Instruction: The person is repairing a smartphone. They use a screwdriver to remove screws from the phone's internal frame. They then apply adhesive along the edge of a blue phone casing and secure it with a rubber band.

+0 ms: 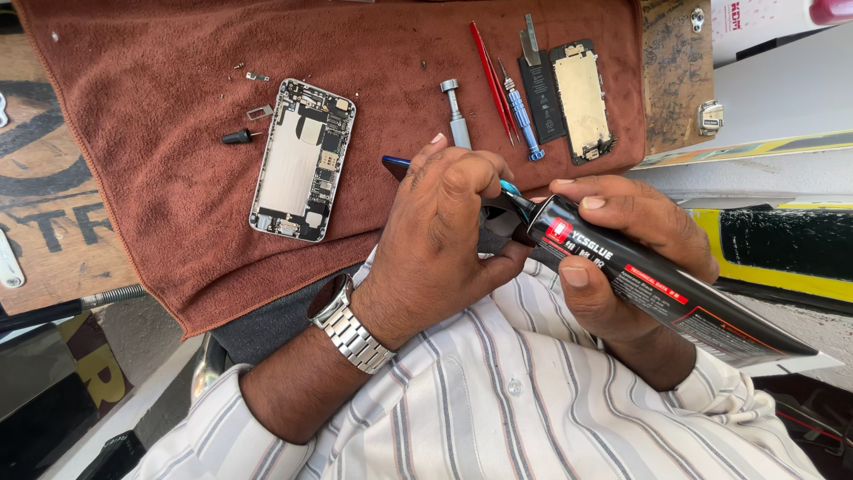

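Observation:
My right hand (626, 253) grips a black glue tube (657, 289) with a red label, its nozzle pointing left. My left hand (440, 240) is closed around the tube's nozzle end (511, 212) and also holds a thin blue-handled tool (395, 164) that sticks out to the left. A metal watch (348, 327) sits on my left wrist. Both hands hover over the near edge of a brown cloth (178, 213). On the cloth to the left lies an opened phone body (302, 160), its inner parts showing.
At the cloth's far right lie a phone screen panel (583, 100), a dark flat battery (540, 93), red tweezers (493, 80), a blue screwdriver (524, 120) and a silver screwdriver (457, 111). Small screws and a black bit (238, 136) lie near the phone. A wooden board (671, 71) borders the right.

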